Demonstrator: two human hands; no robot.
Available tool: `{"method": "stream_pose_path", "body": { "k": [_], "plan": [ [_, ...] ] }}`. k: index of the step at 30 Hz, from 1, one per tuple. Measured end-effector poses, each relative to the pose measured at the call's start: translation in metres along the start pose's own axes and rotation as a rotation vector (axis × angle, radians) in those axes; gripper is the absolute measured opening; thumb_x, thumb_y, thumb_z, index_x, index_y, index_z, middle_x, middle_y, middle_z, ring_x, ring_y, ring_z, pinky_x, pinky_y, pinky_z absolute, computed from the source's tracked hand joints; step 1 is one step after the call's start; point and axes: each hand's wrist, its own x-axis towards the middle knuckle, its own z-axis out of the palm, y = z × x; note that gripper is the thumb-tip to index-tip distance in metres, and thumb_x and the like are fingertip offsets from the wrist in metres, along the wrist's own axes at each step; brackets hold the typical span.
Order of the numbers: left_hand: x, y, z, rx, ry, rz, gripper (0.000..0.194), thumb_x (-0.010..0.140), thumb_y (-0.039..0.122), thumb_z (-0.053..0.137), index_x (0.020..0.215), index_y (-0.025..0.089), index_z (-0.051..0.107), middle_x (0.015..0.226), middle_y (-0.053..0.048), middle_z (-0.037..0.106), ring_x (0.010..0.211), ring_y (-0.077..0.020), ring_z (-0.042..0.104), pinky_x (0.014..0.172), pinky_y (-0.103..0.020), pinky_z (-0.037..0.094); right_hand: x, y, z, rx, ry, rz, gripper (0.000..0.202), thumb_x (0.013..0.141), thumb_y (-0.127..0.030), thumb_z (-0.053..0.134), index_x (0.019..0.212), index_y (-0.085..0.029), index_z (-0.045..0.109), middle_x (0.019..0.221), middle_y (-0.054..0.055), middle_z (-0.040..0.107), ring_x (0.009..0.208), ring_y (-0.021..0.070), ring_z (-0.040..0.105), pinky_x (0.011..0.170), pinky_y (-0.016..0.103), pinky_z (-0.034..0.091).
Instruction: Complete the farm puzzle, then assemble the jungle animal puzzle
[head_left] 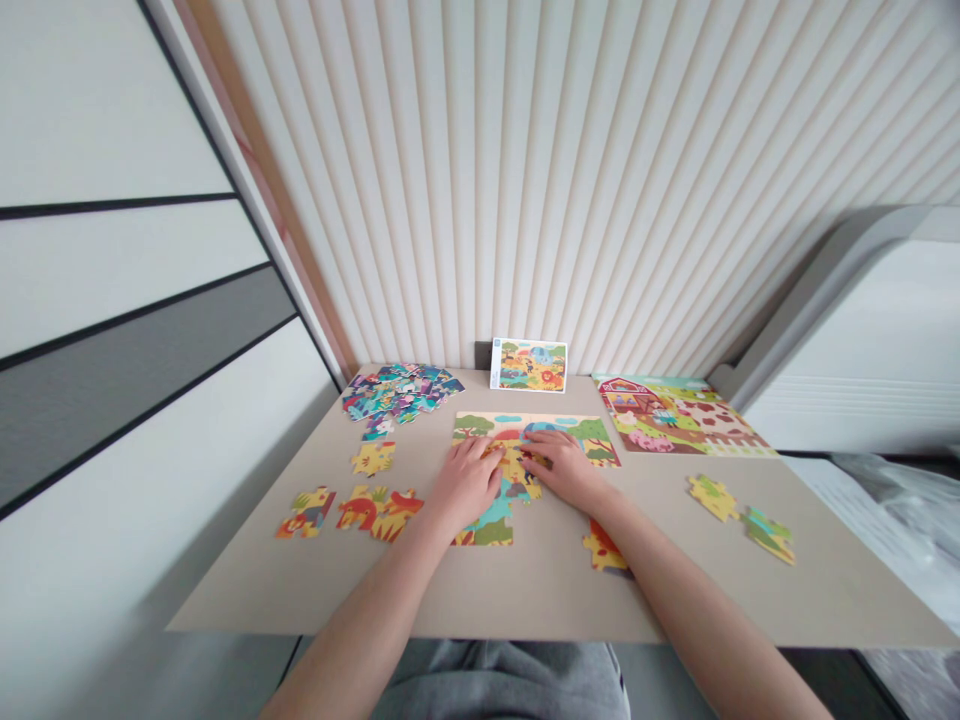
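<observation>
A partly joined jigsaw puzzle (491,530) lies on the table, with trees and a blue elephant along its far part and blue and green pieces reaching toward me. My left hand (466,480) rests on its left side, palm down, fingers stretched forward. From the right, my right hand (562,465) lies over the puzzle's middle, fingertips touching yellow pieces near its centre. Both hands hide part of the picture. Under my right forearm, an orange and yellow puzzle piece (600,550) is partly covered.
Loose orange and yellow pieces (375,512) lie to the left, and green-yellow pieces (714,497) to the right. At the back are a heap of purple-teal pieces (405,390), a picture card (529,365) and a farm puzzle (675,415). A ribbed wall (525,180) stands behind the table (300,590).
</observation>
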Motion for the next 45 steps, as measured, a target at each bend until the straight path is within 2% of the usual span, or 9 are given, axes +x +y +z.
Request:
{"method": "stream_pose_path", "body": {
  "k": [4,11,19,23,30,33,36,41,45],
  "plan": [
    [-0.001,-0.001,0.000,-0.004,0.001,-0.003,0.036,0.102,0.027,0.051,0.133,0.025,0.067,0.140,-0.012,0.062,0.133,-0.0302,0.055,0.113,-0.050,0.045,-0.005,0.003,-0.007,0.002,0.032,-0.030,0.032,0.101,-0.043,0.062,0.128,-0.031,0.073,0.130,0.007,0.074,0.127,0.0273,0.064,0.112,0.050,0.045],
    [-0.001,-0.001,0.000,-0.015,0.008,0.011,0.034,0.101,0.025,0.053,0.131,0.024,0.069,0.139,-0.012,0.063,0.131,-0.0313,0.055,0.113,-0.051,0.046,-0.006,0.000,-0.012,-0.051,0.025,-0.044,0.025,0.104,-0.040,0.058,0.116,-0.033,0.078,0.115,0.005,0.079,0.117,0.0259,0.068,0.113,0.052,0.041],
    [-0.001,0.000,0.008,-0.038,-0.005,0.090,0.032,0.102,0.021,0.053,0.126,0.027,0.073,0.132,-0.008,0.067,0.129,-0.0255,0.057,0.114,-0.045,0.046,-0.015,-0.001,-0.023,-0.114,-0.090,-0.059,0.034,0.106,-0.049,0.050,0.127,-0.039,0.075,0.144,0.008,0.064,0.138,0.0305,0.053,0.122,0.065,0.028],
    [0.000,0.000,0.009,-0.038,0.003,0.097,0.032,0.102,0.020,0.052,0.125,0.027,0.073,0.130,-0.009,0.068,0.129,-0.0254,0.057,0.115,-0.047,0.046,-0.020,-0.002,-0.023,-0.097,-0.115,-0.039,0.038,0.106,-0.051,0.050,0.137,-0.040,0.068,0.149,0.007,0.060,0.142,0.0305,0.051,0.124,0.065,0.024],
    [-0.006,0.006,-0.021,-0.029,0.011,0.205,0.029,0.101,0.021,0.053,0.121,0.025,0.074,0.134,-0.009,0.067,0.131,-0.0278,0.057,0.116,-0.050,0.046,-0.024,-0.004,-0.038,-0.056,-0.072,0.003,0.033,0.106,-0.049,0.051,0.126,-0.037,0.075,0.144,0.004,0.065,0.141,0.0298,0.053,0.124,0.061,0.028],
    [-0.031,0.004,-0.041,0.014,0.036,0.225,0.031,0.103,0.025,0.051,0.125,0.027,0.073,0.131,-0.008,0.069,0.123,-0.0273,0.063,0.110,-0.050,0.052,-0.046,0.007,-0.063,-0.148,0.036,0.034,0.030,0.105,-0.043,0.054,0.122,-0.033,0.077,0.138,0.007,0.069,0.134,0.0298,0.058,0.118,0.055,0.038],
    [-0.071,-0.008,-0.049,0.020,0.045,0.207,0.033,0.102,0.030,0.054,0.132,0.031,0.069,0.132,-0.005,0.069,0.121,-0.0259,0.065,0.105,-0.045,0.056,-0.092,0.033,-0.086,-0.291,0.174,0.165,0.031,0.104,-0.038,0.052,0.121,-0.031,0.076,0.134,0.007,0.070,0.129,0.0300,0.060,0.114,0.053,0.044],
    [-0.121,-0.025,-0.034,0.048,0.082,0.124,0.033,0.101,0.033,0.056,0.131,0.030,0.069,0.137,-0.005,0.068,0.122,-0.0262,0.066,0.102,-0.041,0.059,-0.181,0.092,-0.098,-0.550,0.336,0.562,0.039,0.102,-0.042,0.047,0.126,-0.026,0.074,0.138,0.012,0.067,0.130,0.0369,0.059,0.107,0.057,0.048],
    [-0.125,-0.023,-0.026,0.004,0.092,0.058,0.032,0.101,0.033,0.056,0.129,0.030,0.070,0.136,-0.005,0.068,0.122,-0.0252,0.067,0.105,-0.041,0.058,-0.209,0.109,-0.091,-0.584,0.336,0.717,0.042,0.101,-0.046,0.046,0.123,-0.024,0.074,0.132,0.015,0.070,0.125,0.0385,0.063,0.104,0.056,0.049]
  ]
}}
